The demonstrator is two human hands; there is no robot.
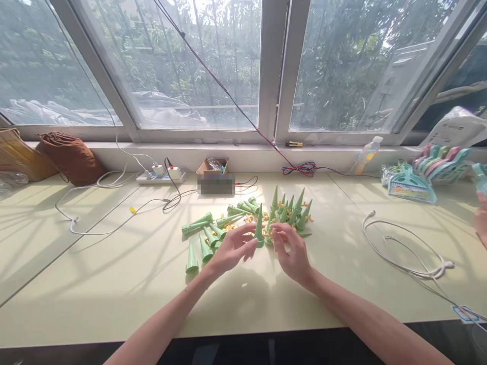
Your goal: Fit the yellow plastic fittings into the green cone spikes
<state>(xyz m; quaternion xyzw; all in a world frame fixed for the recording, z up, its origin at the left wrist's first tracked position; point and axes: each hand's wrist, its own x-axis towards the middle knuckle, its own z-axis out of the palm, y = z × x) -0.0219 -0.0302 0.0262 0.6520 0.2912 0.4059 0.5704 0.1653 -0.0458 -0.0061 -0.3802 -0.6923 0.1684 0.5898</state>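
My left hand (233, 248) is closed round the base of a green plastic plant watering spike (259, 225), held with its point up. Close beside it, my right hand (292, 249) pinches a small orange valve (268, 234) at the spike's side; the fingers partly hide it. Left of my hands lie several loose green spikes (192, 259), some on their sides, some standing. Behind my hands are small orange pieces (249, 219). To the right, a cluster of green spikes (294, 215) has orange valves sticking out of their sides.
A power strip (160, 177), a small cardboard box (213, 166) and a coiled red-black wire (302, 169) lie near the window. White cable (411, 271) loops at right, below small dustpan sets (413, 185). Another person's hand (482, 220) shows at the right edge.
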